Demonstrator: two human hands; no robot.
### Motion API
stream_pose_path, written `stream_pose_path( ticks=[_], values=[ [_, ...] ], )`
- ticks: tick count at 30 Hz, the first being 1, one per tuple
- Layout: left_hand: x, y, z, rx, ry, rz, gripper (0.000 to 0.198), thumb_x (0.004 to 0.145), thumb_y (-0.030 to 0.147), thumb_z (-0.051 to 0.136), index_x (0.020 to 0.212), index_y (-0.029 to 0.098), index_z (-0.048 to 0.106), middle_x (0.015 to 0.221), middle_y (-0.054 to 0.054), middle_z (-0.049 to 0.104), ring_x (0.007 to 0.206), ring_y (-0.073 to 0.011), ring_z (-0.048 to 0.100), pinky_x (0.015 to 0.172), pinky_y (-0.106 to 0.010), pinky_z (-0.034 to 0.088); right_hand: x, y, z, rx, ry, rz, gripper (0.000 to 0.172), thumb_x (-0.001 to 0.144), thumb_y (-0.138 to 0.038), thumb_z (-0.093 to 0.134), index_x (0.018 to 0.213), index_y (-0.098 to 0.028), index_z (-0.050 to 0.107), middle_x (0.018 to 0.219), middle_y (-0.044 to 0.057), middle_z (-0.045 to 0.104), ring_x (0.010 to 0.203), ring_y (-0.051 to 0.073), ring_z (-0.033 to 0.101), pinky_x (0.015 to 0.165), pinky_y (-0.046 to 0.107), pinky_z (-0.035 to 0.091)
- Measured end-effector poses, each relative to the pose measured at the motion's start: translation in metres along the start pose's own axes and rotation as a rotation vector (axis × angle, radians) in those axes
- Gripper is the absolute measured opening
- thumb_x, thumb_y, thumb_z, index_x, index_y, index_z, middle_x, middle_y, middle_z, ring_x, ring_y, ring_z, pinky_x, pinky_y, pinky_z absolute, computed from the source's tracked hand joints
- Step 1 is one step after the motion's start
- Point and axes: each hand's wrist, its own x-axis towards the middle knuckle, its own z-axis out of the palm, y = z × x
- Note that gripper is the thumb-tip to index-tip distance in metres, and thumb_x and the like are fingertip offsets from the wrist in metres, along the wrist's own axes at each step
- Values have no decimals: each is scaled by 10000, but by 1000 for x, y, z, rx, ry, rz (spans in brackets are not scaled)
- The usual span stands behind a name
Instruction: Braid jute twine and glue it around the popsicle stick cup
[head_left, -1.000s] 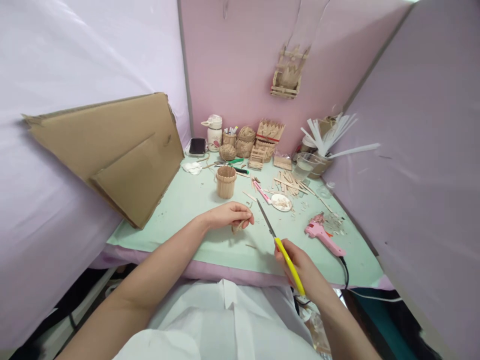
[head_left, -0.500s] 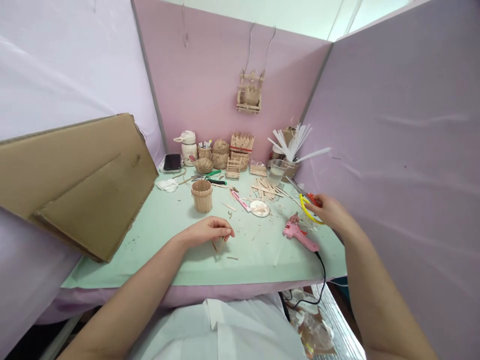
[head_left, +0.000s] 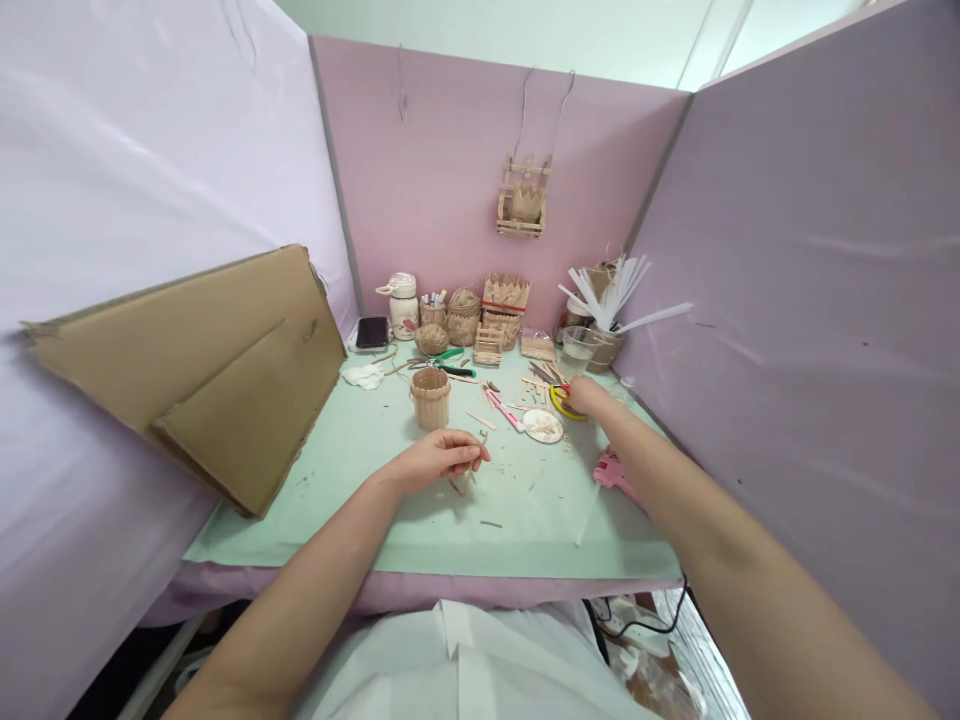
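My left hand (head_left: 442, 460) is closed in a pinch over the table's front middle. A thin brown strand that looks like twine (head_left: 459, 488) hangs in a bend below its fingers. Off to the right, my right hand (head_left: 590, 398) grips scissors (head_left: 561, 404) with red and yellow handles; their blades point away to the left, over the loose wooden sticks. Just behind my left hand stands a small round wooden-stick cup (head_left: 430, 400). Beneath my right forearm, which partly covers it, lies a pink glue gun (head_left: 611, 470).
A white dish (head_left: 543, 427) of scraps and a pink pen-like tool (head_left: 505, 410) lie mid-table. Green-handled pliers (head_left: 454, 369), a twine ball (head_left: 431, 340), a bottle (head_left: 403, 308) and a plastic cup (head_left: 579, 350) stand farther back. Cardboard (head_left: 225, 400) leans at left.
My right hand has moved left and inward with the scissors, from the right table edge to beside the stick pile. My left hand keeps its pinch on the twine. The view has shifted slightly.
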Motion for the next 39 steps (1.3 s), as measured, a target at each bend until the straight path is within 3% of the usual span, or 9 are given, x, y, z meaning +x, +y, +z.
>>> stream_pose_path(
  ticks=[4,7,10,14,19,23,28,32,39],
  values=[
    [1,-2,0,-23,19,-11,366,733,455,659,862,113,674,737,-27,558,563,-54,396,509,-200,279,-30,-25,-25,27,24,-84,223,778,-271,595,889,-95,674,949,200,670,861,264,626,706,305,437],
    [1,-3,-1,-32,24,-5,390,725,477,661,849,108,676,738,-29,559,566,-54,401,513,-201,284,-77,-59,-37,484,84,-326,244,837,-341,528,958,-183,670,1020,93,677,882,189,619,772,277,443],
    [2,-3,-1,-29,38,-8,410,717,491,662,851,103,675,729,-26,554,549,-49,375,505,-205,259,-124,-93,-27,856,30,-479,266,836,-373,512,953,-198,674,970,56,688,883,172,616,772,277,458],
    [1,-4,-1,9,23,-7,423,732,515,635,799,97,649,645,-1,497,515,-52,303,491,-218,207,-157,-120,6,1139,68,-427,235,809,-354,541,915,-195,678,928,54,686,861,171,615,759,289,465],
    [0,-3,4,111,-69,-30,437,751,545,599,702,111,600,519,47,354,496,-62,249,492,-231,184,-168,-125,35,1366,34,-334,230,771,-381,599,872,-190,678,807,43,685,768,174,610,721,294,464],
    [-1,0,7,225,-93,-79,457,746,569,587,729,114,628,541,23,450,504,-73,339,498,-225,259,-175,-123,46,1432,79,-241,224,765,-405,596,803,-190,649,749,29,654,700,160,575,666,278,449],
    [1,2,8,340,-28,21,390,741,491,631,925,149,677,909,-66,663,804,-152,573,731,-254,429,-176,-122,54,1618,172,-125,221,791,-417,558,803,-198,585,691,-4,579,606,123,489,589,254,410],
    [4,0,8,431,122,175,313,743,422,650,911,161,690,1087,-93,645,1057,-200,545,930,-291,386,-174,-119,58,1677,219,-79,249,771,-443,583,824,-200,578,635,-27,519,578,115,456,558,244,381],
    [6,-5,11,201,54,55,342,693,407,701,876,122,651,802,-52,650,689,-123,561,651,-252,445,-174,-118,59,1552,238,-67,282,764,-452,592,859,-187,612,682,-4,559,602,122,463,571,248,387]
  ],
)
